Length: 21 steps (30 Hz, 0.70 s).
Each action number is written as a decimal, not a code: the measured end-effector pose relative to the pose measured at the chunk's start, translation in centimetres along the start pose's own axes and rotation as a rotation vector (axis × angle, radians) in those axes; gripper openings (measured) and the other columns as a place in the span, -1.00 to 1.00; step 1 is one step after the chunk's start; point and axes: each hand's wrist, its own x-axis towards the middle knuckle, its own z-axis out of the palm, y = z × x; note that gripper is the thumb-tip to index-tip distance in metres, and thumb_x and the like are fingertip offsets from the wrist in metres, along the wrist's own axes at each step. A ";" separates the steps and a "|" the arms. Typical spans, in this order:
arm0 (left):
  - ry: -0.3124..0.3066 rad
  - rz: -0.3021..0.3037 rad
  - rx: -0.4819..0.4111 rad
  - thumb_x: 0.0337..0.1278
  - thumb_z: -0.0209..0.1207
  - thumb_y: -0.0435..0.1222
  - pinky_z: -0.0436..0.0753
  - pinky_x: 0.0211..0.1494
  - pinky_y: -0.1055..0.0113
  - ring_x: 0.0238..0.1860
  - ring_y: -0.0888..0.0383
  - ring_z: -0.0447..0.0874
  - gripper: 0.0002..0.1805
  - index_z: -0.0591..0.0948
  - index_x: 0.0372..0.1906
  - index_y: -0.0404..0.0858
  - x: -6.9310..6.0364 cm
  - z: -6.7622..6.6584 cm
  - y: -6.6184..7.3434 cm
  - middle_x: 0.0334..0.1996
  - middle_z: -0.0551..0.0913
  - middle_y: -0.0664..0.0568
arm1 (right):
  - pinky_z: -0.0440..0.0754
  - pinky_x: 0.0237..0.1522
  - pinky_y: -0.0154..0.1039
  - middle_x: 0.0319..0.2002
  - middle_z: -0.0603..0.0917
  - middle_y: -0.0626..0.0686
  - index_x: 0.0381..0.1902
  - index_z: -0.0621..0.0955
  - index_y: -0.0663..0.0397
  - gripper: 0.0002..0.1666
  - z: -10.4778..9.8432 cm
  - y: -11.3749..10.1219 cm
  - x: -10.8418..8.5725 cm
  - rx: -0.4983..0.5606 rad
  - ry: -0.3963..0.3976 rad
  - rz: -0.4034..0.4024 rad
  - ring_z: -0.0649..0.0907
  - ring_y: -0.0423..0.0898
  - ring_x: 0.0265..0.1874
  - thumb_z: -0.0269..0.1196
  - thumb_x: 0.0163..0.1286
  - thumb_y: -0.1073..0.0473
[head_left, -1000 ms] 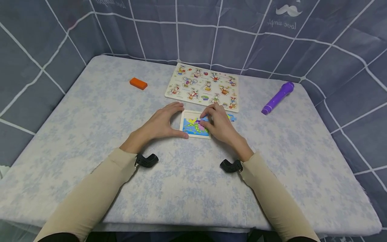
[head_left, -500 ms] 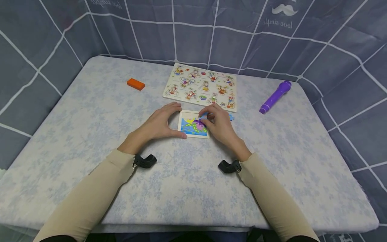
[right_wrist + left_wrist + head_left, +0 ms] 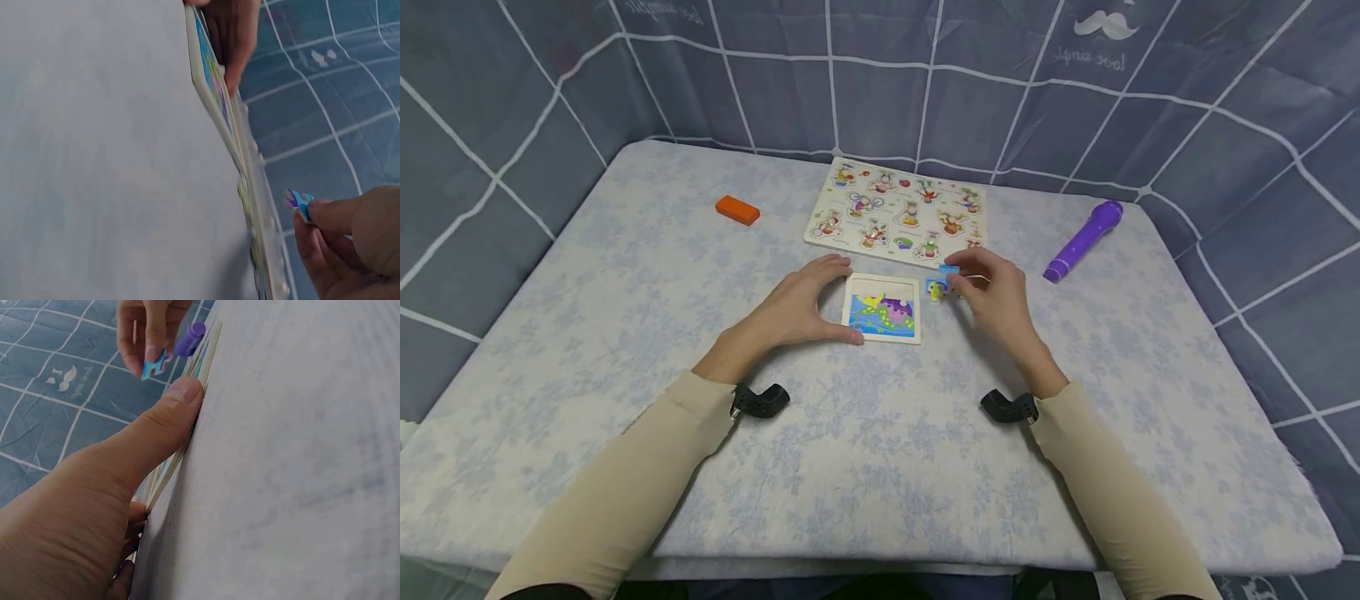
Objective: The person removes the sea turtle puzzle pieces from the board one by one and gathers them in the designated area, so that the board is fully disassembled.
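A small wooden jigsaw puzzle tray [image 3: 883,284] lies mid-table, its lower part filled with a blue, yellow and purple picture and its upper strip bare. My left hand [image 3: 793,310] grips its left side, the thumb [image 3: 183,390] on the near corner and the fingers at the far one. To the right of the tray, my right hand [image 3: 1002,300] pinches a blue puzzle piece [image 3: 950,269] between thumb and fingers, above the table. In the right wrist view this puzzle piece [image 3: 302,205] also shows purple. Loose puzzle pieces [image 3: 936,289] lie beneath, partly hidden by that hand.
Behind the tray lies a larger picture board [image 3: 891,208] with cartoon figures. An orange block [image 3: 737,210] sits at the back left. Toward the back right is a purple toy microphone [image 3: 1082,241]. A grey checked curtain [image 3: 880,100] rises behind the table.
My right hand has moved right, away from the tray, with the blue puzzle piece raised in its fingers. The tray's upper right is now uncovered. My left hand stays at the tray.
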 end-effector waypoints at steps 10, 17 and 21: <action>-0.013 -0.002 -0.003 -0.20 0.61 0.23 0.17 0.67 -0.20 0.70 -0.07 0.04 0.24 0.36 0.58 -0.25 0.1 0.3 -0.1 0.67 0.20 -0.10 | 0.67 0.06 -0.47 0.06 0.77 0.19 0.13 0.73 0.18 -0.72 -4.4 4.1 -1.3 -0.074 0.036 0.154 0.71 -0.13 -0.05 0.32 0.52 0.25; 0.000 -0.017 -0.004 -0.21 0.62 0.22 0.17 0.67 -0.19 0.70 -0.04 0.05 0.22 0.37 0.58 -0.21 -0.2 0.1 -0.1 0.67 0.20 -0.04 | 0.71 0.21 0.05 0.01 0.78 0.25 0.10 0.73 0.22 -0.74 -4.8 4.7 -1.1 -0.145 0.009 0.147 0.74 0.10 0.02 0.31 0.52 0.28; -0.002 -0.021 -0.002 -0.21 0.62 0.23 0.18 0.67 -0.19 0.70 -0.03 0.04 0.21 0.38 0.57 -0.20 -0.1 0.1 -0.1 0.67 0.19 -0.02 | 0.72 0.17 0.12 -0.05 0.78 0.29 0.06 0.73 0.25 -0.77 -4.9 5.0 -1.1 -0.192 -0.006 0.124 0.74 0.16 0.00 0.31 0.51 0.31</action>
